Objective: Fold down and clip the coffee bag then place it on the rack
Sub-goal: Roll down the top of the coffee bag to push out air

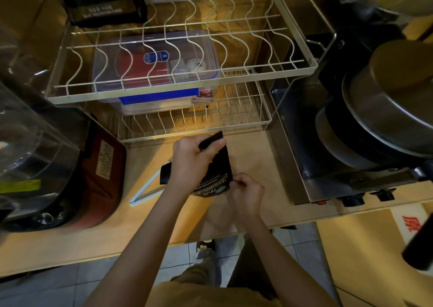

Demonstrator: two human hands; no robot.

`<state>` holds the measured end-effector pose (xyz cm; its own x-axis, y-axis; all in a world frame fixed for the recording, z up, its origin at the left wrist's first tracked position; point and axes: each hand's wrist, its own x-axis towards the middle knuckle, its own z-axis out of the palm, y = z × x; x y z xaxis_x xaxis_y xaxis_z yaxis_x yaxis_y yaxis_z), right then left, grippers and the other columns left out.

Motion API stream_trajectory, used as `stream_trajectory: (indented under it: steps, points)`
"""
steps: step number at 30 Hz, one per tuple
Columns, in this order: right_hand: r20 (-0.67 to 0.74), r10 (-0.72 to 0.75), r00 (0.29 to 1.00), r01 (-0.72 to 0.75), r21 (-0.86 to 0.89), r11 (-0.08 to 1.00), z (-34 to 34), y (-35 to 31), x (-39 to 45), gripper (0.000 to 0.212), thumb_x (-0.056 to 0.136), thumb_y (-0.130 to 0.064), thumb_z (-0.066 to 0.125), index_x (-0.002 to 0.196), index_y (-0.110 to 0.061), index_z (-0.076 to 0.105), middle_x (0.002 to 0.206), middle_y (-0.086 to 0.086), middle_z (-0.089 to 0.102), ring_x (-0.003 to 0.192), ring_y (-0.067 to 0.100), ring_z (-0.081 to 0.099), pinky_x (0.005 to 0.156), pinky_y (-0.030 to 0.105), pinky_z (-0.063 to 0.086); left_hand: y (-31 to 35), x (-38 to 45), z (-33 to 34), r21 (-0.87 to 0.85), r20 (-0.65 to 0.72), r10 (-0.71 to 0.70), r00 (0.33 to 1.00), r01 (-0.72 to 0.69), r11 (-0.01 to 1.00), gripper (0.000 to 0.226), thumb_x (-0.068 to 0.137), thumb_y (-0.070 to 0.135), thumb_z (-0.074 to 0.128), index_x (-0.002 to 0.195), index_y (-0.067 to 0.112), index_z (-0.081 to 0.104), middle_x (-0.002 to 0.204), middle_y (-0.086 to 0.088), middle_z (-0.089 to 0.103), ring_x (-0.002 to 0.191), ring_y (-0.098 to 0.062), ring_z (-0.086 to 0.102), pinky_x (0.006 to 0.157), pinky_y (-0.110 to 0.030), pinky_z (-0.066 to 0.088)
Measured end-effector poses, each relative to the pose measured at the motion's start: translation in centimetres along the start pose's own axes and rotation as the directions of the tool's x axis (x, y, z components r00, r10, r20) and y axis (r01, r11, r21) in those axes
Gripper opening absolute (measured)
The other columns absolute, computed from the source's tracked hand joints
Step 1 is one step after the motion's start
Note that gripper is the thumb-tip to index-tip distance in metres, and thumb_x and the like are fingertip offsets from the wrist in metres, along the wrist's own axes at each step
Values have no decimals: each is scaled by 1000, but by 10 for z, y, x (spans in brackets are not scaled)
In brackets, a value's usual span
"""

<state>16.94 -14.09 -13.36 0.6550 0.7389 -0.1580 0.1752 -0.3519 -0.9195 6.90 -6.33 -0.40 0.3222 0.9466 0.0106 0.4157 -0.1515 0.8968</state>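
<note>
Folding looks underway: the left hand [191,159] pinches the coffee bag [221,166] top over the counter [253,156], the right hand [246,193] grips its base; the clip [146,188] lies unused, the rack [180,89] awaits

Two hands, the left [192,159] and the right [246,194], are at work. There are two black coffee bags, one held [220,166] and one on the rack's top tier [103,0]. One two-tier wire rack [182,89] stands on one table [70,243]. One clear plastic box [154,67] sits inside it.

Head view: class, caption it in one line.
Both hands, left and right, fold a black coffee bag before a wire rack.
</note>
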Motion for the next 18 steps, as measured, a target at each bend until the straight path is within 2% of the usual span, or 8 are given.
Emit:
stream_trajectory:
  steps: [3,5,7,10,12,14,15,18]
  points:
    - [12,-34,999,35,-62,997,2,1,4,15,69,14,58,69,0,66,65,4,60,62,13,53,57,4,38,2,2,1,27,19,18,1000,-19,999,30,83,24,59,73,-3,65,67,-22,66,60,-23,59,48,-19,41]
    - [29,-67,997,69,-101,992,2,4,5,16,68,12,57,66,-3,62,62,3,58,61,17,52,60,20,43,3,4,2,51,42,31,999,-33,998,31,84,25,58,72,-3,64,68,-23,65,62,-28,60,50,-27,42]
    - [35,-94,995,98,-134,986,1,4,5,16,68,11,56,65,-3,60,61,3,56,61,19,52,62,28,44,5,6,1,81,59,42,997,-46,996,32,84,25,58,69,-3,62,65,-23,64,61,-31,59,50,-29,41]
    - [86,-119,989,133,-195,972,-2,0,7,16,70,9,57,63,-6,57,59,4,53,59,19,50,59,33,46,7,10,-3,145,122,46,991,-64,987,27,85,25,56,66,7,60,62,-11,61,58,-21,57,48,-18,40]
    - [175,-112,978,156,-260,953,-6,-8,11,20,71,7,56,63,-12,54,61,6,55,60,21,51,60,37,48,9,13,-8,213,203,68,977,-112,971,21,86,26,55,73,10,63,64,-3,60,60,-12,57,52,-14,41]
    - [290,-73,954,163,-299,940,-13,-18,17,19,70,6,58,76,-12,59,76,9,63,74,24,59,70,38,52,11,15,-12,261,279,115,953,-191,946,22,86,25,54,81,8,66,69,-3,62,64,-10,57,57,-9,40]
    - [346,-57,937,165,-290,943,-17,-25,20,28,68,6,61,91,-11,60,91,10,66,87,23,61,78,34,52,13,16,-15,267,308,129,943,-215,939,22,87,25,53,83,8,66,71,-5,63,65,-11,57,58,-8,40]
    - [532,-71,844,114,-48,992,-28,-48,27,76,63,5,71,128,-14,37,129,5,49,118,16,46,94,27,44,17,17,-22,262,419,141,897,-268,927,23,88,26,51,88,9,67,72,-3,63,65,-8,57,58,-9,41]
